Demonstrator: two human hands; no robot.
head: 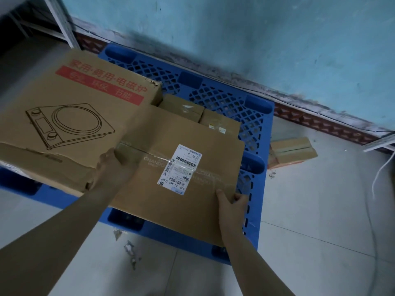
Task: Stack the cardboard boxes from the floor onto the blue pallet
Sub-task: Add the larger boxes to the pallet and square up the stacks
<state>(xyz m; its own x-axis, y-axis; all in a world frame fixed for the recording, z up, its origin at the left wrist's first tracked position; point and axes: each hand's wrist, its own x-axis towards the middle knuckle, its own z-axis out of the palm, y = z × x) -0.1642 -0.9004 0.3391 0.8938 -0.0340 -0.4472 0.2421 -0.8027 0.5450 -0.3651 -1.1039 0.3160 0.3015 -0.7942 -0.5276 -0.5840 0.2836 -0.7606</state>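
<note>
A blue plastic pallet (215, 97) lies on the floor against the wall. On its left sits a big cardboard box (64, 107) printed with a cooker drawing and red text. Beside it lies a flat taped box (166, 150) with a white shipping label, over the pallet's near right part. My left hand (111, 165) grips that box's left edge, and my right hand (232, 202) grips its near right corner. Two small boxes (181, 106) (220, 122) stand on the pallet just behind it.
A small cardboard box (292, 150) lies on the tiled floor right of the pallet. A white cable (380, 169) hangs at the far right. A metal shelf frame (62, 22) stands at the top left. Paper scraps (130, 251) litter the floor near me.
</note>
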